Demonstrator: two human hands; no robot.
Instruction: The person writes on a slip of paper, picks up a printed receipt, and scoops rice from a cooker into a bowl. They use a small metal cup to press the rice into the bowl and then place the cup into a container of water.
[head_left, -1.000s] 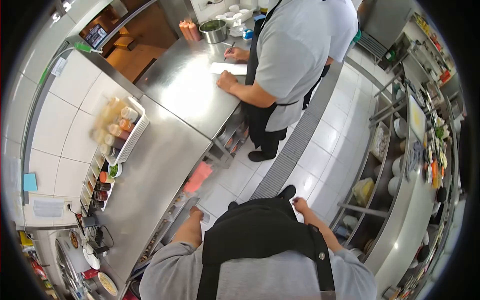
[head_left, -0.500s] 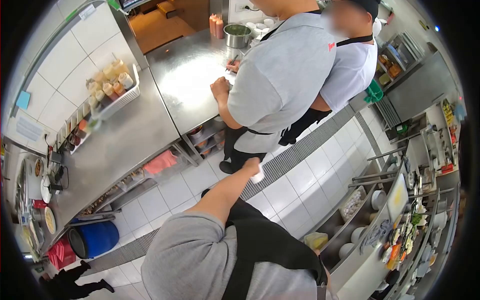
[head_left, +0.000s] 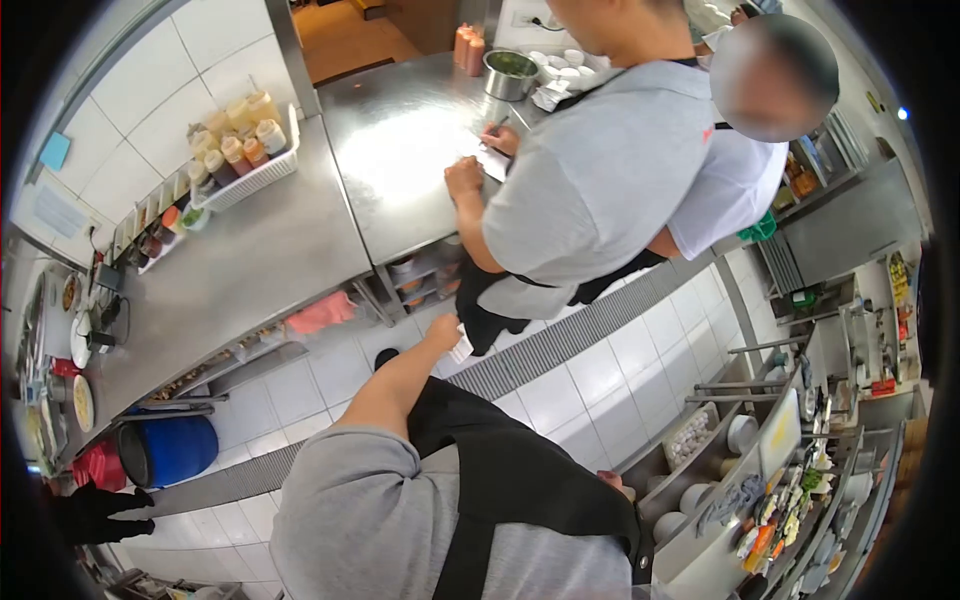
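My left hand (head_left: 443, 331) is stretched out in front of me above the tiled floor, closed on a small white slip (head_left: 461, 346). It is close to the legs of a person in a grey shirt and black apron (head_left: 600, 190), who leans on the steel counter (head_left: 400, 160) with a pen over a paper (head_left: 492, 160). Only a small part of my right hand (head_left: 611, 483) shows, low by my hip at the edge of my black apron (head_left: 510, 470). Its fingers are hidden.
A second person in a white shirt (head_left: 730, 190) stands behind the first. A white basket of sauce bottles (head_left: 250, 150) sits on the long counter, a metal bowl (head_left: 510, 72) at the far end. Pink cloth (head_left: 320, 312), blue barrel (head_left: 170, 450), floor drain grate (head_left: 560, 340), shelves of bowls (head_left: 740, 440) on the right.
My view has swung right and upward from the counter toward the co-workers. My left arm rose from by the counter's under-shelf and now reaches out with the white slip.
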